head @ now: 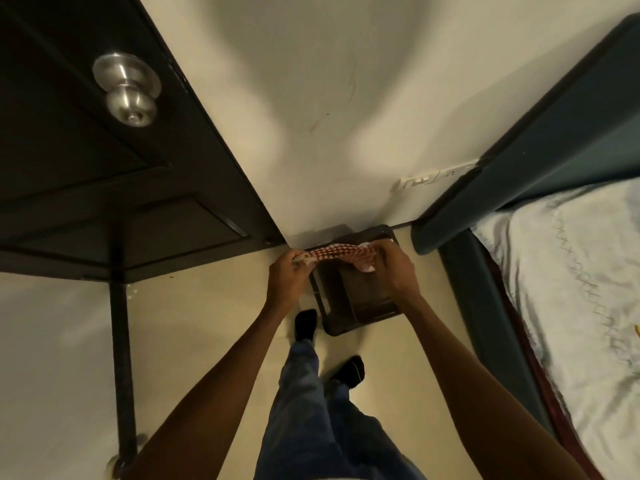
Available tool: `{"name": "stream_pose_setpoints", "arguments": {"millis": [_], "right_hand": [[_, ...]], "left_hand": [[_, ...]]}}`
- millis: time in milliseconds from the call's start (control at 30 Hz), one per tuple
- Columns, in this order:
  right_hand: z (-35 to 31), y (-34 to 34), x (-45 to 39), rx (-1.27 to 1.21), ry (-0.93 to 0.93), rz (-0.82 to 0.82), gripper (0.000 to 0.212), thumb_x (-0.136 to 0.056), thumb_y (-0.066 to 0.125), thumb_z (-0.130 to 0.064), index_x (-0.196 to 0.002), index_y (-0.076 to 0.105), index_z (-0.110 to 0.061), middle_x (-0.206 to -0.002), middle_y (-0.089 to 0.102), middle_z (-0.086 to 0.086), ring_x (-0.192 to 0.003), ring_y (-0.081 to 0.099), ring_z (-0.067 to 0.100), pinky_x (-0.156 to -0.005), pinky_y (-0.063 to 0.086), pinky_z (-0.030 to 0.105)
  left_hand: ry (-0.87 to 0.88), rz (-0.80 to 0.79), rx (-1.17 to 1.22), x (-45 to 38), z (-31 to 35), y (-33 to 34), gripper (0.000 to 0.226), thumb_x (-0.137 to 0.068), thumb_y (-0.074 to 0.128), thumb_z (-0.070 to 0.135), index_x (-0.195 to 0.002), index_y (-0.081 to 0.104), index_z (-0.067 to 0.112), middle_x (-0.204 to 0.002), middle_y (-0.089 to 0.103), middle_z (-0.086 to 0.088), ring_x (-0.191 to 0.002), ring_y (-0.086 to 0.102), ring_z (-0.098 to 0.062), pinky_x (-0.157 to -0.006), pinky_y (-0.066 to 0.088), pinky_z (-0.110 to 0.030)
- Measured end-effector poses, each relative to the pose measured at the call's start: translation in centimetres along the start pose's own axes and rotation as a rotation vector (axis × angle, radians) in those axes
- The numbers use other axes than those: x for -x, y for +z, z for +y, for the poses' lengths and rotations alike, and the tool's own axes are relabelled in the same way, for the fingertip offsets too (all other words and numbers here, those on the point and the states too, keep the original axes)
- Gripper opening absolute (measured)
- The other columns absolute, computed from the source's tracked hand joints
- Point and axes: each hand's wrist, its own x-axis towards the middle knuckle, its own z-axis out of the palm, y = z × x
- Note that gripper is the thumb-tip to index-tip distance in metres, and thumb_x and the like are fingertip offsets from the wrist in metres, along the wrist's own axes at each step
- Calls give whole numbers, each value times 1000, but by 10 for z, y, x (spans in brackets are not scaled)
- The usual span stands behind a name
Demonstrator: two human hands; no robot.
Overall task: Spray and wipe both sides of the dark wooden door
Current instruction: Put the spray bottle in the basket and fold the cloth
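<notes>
The dark wooden door (104,168) with its round silver metal knob (127,89) fills the upper left of the frame, standing open, its long side running up and down. Lower and to the right, in the middle, the left hand (289,277) and right hand (394,271) each pinch one end of a red and white checked cloth (337,255), stretched flat between them. The left hand is nearer the door, so wiping likely means reaching up and left.

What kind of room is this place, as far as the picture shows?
Most likely a bedroom in a home. A bed with a light crumpled sheet stands at the right against the wall, a dark wooden door with a metal knob is at the left, and the floor is pale.
</notes>
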Motion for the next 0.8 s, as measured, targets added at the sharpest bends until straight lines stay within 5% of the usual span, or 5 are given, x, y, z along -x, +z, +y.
{"name": "stream_pose_setpoints", "arguments": {"millis": [100, 233, 533, 700, 800], "right_hand": [[3, 9, -8, -51, 17, 17, 31, -97, 56, -48, -125, 54, -34, -120, 60, -13, -109, 58, 7, -98, 49, 36], [19, 28, 0, -13, 21, 11, 21, -102, 51, -35, -123, 54, -30, -114, 58, -15, -101, 55, 3, -88, 44, 26], [113, 83, -2, 201, 131, -95, 19, -104, 47, -23, -123, 52, -23, -111, 67, 1, -81, 60, 7, -64, 49, 19], [146, 83, 10, 374, 12, -117, 22, -98, 57, -18, -119, 55, -23, -120, 65, 3, -108, 63, 20, -91, 56, 38], [162, 83, 8, 630, 78, -265, 36, -96, 59, -17, -131, 58, -22, -143, 56, 4, -148, 29, 37, -120, 22, 50]], "left_hand": [[50, 6, 7, -17, -6, 8, 23, -98, 56, 8, -119, 63, 3, -116, 68, -11, -98, 62, -16, -62, 44, -2], [43, -33, -11, -23, -36, 37, 30, -99, 55, 6, -128, 56, 1, -124, 65, -13, -109, 62, -24, -70, 45, -5], [-73, -169, 60, -7, -141, 132, 17, -99, 53, 3, -115, 57, 5, -106, 67, -5, -99, 64, -22, -69, 44, -7], [13, -152, 70, 12, -157, 150, 18, -95, 53, -7, -112, 57, -3, -108, 63, -3, -97, 61, -7, -81, 44, -4], [55, -316, 12, 16, -164, 157, 27, -87, 46, -19, -108, 59, -9, -105, 64, -10, -97, 60, -12, -85, 42, -5]]}}
